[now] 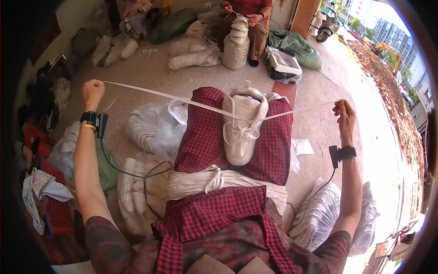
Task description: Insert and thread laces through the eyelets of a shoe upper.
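A white sneaker (240,150) rests on my lap, its toe toward me, over a red-and-black checked apron (200,137). From its eyelets a flat white shoelace (169,96) stretches out to both sides. My left hand (93,93), raised far out to the left, is closed on one end. At the far right my right hand (345,118) pinches the other end between its fingers. Both lengths look taut and meet over the shoe's tongue, where a loop of lace hangs to the right. A thick bundle of white laces (191,183) lies across my lap, nearer than the sneaker.
Bagged white shoe parts (155,125) stand to my left, and plastic-wrapped stacks (319,214) to my right. Cables run from bands on both wrists. Ahead, a seated person (262,11) handles a lace above a stack of shoe parts (237,50). A red basket (57,196) is at left.
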